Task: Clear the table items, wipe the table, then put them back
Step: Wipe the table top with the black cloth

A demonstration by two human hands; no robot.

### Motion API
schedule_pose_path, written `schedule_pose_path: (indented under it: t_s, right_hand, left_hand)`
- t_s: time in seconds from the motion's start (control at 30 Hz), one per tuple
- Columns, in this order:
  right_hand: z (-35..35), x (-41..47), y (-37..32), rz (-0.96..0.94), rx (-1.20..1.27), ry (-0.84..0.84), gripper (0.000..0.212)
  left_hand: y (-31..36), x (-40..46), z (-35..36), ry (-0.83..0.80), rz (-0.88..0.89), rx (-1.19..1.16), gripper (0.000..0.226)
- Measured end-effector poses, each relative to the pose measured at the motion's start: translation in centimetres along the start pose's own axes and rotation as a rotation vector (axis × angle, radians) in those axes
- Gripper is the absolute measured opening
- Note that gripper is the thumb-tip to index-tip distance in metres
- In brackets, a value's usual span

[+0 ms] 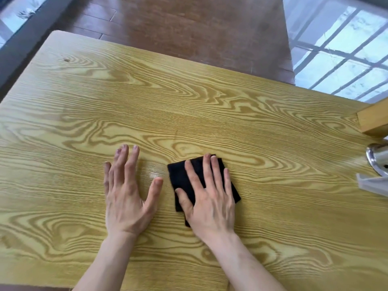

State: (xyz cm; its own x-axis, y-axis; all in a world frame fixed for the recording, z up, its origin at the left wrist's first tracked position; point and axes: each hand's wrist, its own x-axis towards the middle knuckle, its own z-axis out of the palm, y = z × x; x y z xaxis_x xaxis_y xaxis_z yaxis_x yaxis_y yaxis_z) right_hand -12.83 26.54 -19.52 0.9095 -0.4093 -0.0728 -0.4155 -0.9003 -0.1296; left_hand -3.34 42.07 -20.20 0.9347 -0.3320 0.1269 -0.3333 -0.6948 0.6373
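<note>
Two bare hands lie flat on a wooden tabletop (189, 106), one pressing on a black cloth.

The right hand (210, 198) rests palm down, fingers spread, on the folded cloth (180, 175), gripping nothing. The left hand (128, 194) lies flat just beside it, fingers spread, empty. At the right edge sit a shiny metal object (376, 159) and a wooden block (373, 118).

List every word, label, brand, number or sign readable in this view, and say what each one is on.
None: no readable text shows anywhere.
The black cloth under the right hand is plain.
The wooden table shows only grain.
The left hand lies flat on bare wood.
The shiny metal object at the right edge carries no visible markings.
</note>
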Motion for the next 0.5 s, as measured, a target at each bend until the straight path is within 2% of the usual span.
schedule_pose_path:
  t_s: [0.17, 0.33, 0.5]
  right_hand:
    - [0.2, 0.5, 2.2, 0.109, 0.002, 0.032, 0.068]
    - [0.9, -1.4, -0.3, 0.225, 0.025, 0.038, 0.07]
    - [1.1, -4.3, -1.8, 0.237, 0.037, 0.03, 0.072]
  left_hand:
    - [0.2, 0.1, 0.1, -0.034, 0.012, 0.004, 0.086]
    - [-0.1, 0.2, 0.0, -0.083, 0.003, 0.053, 0.087]
    - [0.4, 0.0, 0.1, -0.129, -0.035, 0.117, 0.086]
